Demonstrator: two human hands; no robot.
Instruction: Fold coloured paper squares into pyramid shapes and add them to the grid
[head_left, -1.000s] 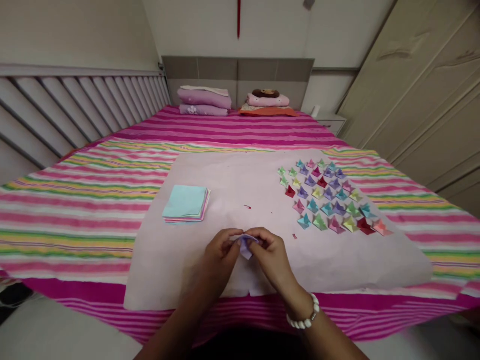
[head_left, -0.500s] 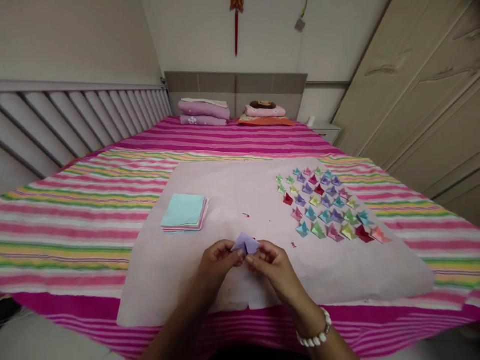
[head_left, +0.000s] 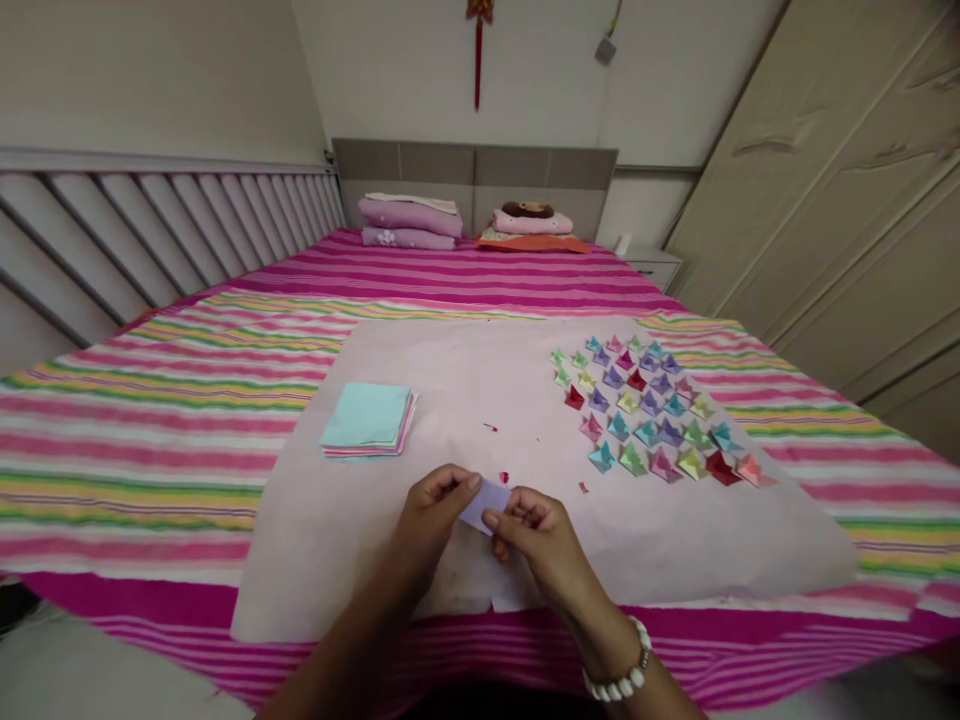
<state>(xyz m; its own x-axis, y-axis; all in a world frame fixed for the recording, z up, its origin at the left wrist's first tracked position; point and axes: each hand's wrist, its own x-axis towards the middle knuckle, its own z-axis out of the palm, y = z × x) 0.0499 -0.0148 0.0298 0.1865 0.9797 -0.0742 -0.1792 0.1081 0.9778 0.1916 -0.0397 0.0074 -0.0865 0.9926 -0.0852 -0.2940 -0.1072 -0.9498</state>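
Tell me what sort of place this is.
Most likely a bedroom: a bed's padded-looking headboard, folded bedding stacked against it, and a small bedside cabinet beyond the striped bedspread.

No readable text, labels, brands, numbers or signs in view. Red wall hanging (head_left: 478, 70) and small grey wall piece (head_left: 605, 50): too small to make out any lettering. Same for the white beaded bracelet (head_left: 622, 688).
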